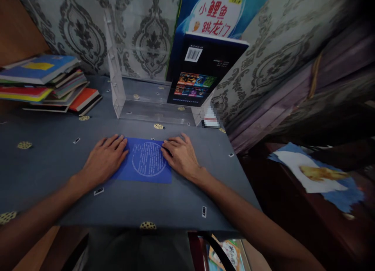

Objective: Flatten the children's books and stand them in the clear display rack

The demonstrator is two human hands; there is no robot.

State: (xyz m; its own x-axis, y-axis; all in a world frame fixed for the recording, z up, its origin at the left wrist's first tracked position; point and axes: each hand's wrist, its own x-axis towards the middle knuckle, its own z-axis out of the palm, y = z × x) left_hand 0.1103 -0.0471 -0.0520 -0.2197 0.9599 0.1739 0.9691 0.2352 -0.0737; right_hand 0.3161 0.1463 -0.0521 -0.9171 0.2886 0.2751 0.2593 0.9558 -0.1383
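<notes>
A thin blue sheet or booklet (pixel 146 175), printed with white text inside a circle, lies flat on the cloth-covered table. At its left edge rests my left hand (pixel 107 156), palm down with the fingers stretched out. My right hand (pixel 183 156) lies on its upper right edge, fingers spread and slightly bent, with the thumb side over the paper. Neither hand grips anything that I can see. Just beyond them stands a clear acrylic rack (pixel 155 111), with a dark book (pixel 202 68) propped upright in its right part, back cover showing.
A pile of books (pixel 43 83) sits at the back left. Behind the dark book leans a larger blue picture book (pixel 216 9). A small pixelated object (pixel 211 118) stands by the rack's right end. Beyond the table's right edge lie a cloth and paper (pixel 316 173).
</notes>
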